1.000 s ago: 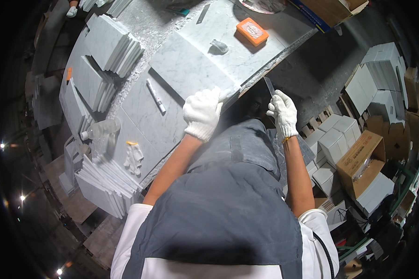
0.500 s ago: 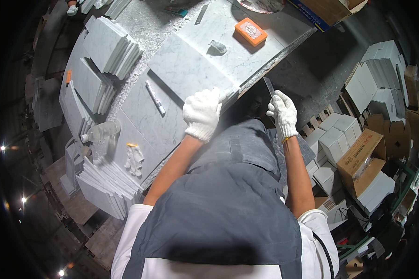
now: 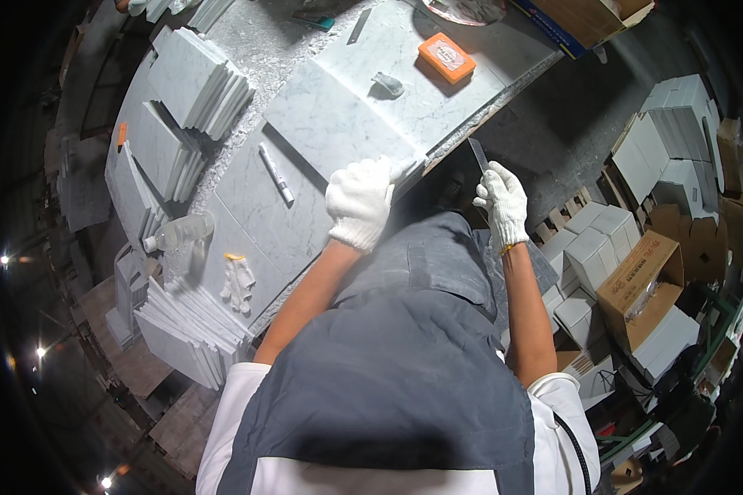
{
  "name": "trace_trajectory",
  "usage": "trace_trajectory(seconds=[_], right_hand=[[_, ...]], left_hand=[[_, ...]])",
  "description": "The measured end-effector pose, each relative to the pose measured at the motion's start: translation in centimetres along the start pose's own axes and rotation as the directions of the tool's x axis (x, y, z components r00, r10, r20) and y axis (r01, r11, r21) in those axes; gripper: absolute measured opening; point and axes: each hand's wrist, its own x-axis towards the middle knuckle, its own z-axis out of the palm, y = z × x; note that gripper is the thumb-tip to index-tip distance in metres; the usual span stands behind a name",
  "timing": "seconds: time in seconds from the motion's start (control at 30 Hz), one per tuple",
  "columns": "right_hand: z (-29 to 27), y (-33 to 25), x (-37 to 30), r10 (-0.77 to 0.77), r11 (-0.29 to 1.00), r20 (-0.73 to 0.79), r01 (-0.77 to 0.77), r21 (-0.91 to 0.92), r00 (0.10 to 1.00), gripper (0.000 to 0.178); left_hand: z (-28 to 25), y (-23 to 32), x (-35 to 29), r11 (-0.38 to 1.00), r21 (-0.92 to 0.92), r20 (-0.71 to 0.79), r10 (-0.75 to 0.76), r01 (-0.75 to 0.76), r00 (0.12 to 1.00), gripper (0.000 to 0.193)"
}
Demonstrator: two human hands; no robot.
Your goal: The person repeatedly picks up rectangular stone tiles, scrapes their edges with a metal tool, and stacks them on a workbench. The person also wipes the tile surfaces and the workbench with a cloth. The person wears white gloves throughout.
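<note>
My left hand (image 3: 360,202), in a white knit glove, is closed at the near corner of a grey-veined white marble tile (image 3: 330,120), which lies tilted on other slabs. Its fingertips are partly hidden. My right hand (image 3: 502,202), gloved likewise, holds a thin flat metal strip (image 3: 477,153) upright, off the table's edge and apart from the tile. A white marker pen (image 3: 276,174) lies left of the tile. Beyond it are an orange box (image 3: 447,58) and a small crumpled grey-white piece (image 3: 385,84).
Stacked marble tiles (image 3: 191,78) stand along the left, with a clear bottle (image 3: 178,233) and a spare glove (image 3: 238,282) nearer me. Another metal strip (image 3: 358,26) lies at the back. White boxes (image 3: 596,239) and an open brown carton (image 3: 641,285) are at right.
Both my hands, the tile and the metal strip stay nearly where they were. At the far upper left, another person's hand has shifted slightly.
</note>
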Motion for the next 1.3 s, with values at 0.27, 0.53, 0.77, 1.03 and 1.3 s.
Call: trace_trajectory(seconds=[0.27, 0.53, 0.77, 1.03, 1.3], right_hand=[[0.4, -0.5, -0.4, 0.005, 1.0, 0.008, -0.005, 0.001, 1.0, 0.044], [0.7, -0.8, -0.6, 0.039, 0.997, 0.027, -0.041, 0.069, 0.999, 0.041], [0.6, -1.2, -0.8, 0.011, 0.999, 0.032, -0.012, 0.044, 0.999, 0.039], [2.2, -1.5, -0.9, 0.01, 0.999, 0.024, -0.009, -0.037, 1.0, 0.039], [4.4, -0.8, -1.5, 0.016, 0.995, 0.068, -0.01, -0.097, 0.998, 0.044]], left_hand=[[-0.1, -0.1, 0.1, 0.999, -0.046, -0.012, -0.004, 0.004, 1.0, 0.027], [-0.2, -0.6, -0.1, 0.959, -0.282, -0.027, -0.051, 0.042, 0.998, 0.019], [1.4, -1.3, -2.6, 0.748, -0.595, 0.068, -0.316, 0.293, 0.946, 0.029], [1.5, -6.6, -4.8, -0.268, -0.943, 0.33, -0.692, 0.196, 0.642, 0.031], [0.8, -14.3, -7.3, -0.309, -0.951, 0.265, -0.856, -0.028, 0.443, 0.03]])
